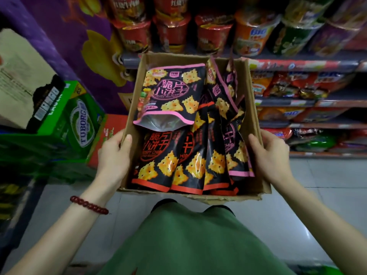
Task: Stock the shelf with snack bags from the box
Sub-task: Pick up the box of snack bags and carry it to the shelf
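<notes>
While both hands clasp the cardboard box (256,124) by its side walls, nothing has yet been taken out of it. The left hand (112,157) wraps the left wall with its thumb hooked over the rim, and the right hand (272,155) does the same on the right wall, thumb on the inner face and fingers hidden behind the card. Held in front of the person's body, the box is nearly full of snack bags (186,161): red-edged ones lie overlapping at the near end, pink-edged ones stand on edge along the right side, and one pink-edged bag (170,94) lies flat on top at the far left.

As far as I can judge, stocking has not begun; every bag remains to be shelved.

Beyond the far end of the box stands the shelf (297,62), already crowded: noodle cups (172,34) fill the upper tier, and packets fill the tiers to the right. A free gap for these bags is not visible. To the left are a green beer carton (79,120) and other stacked cartons. With both hands busy, the box probably needs setting down first.
</notes>
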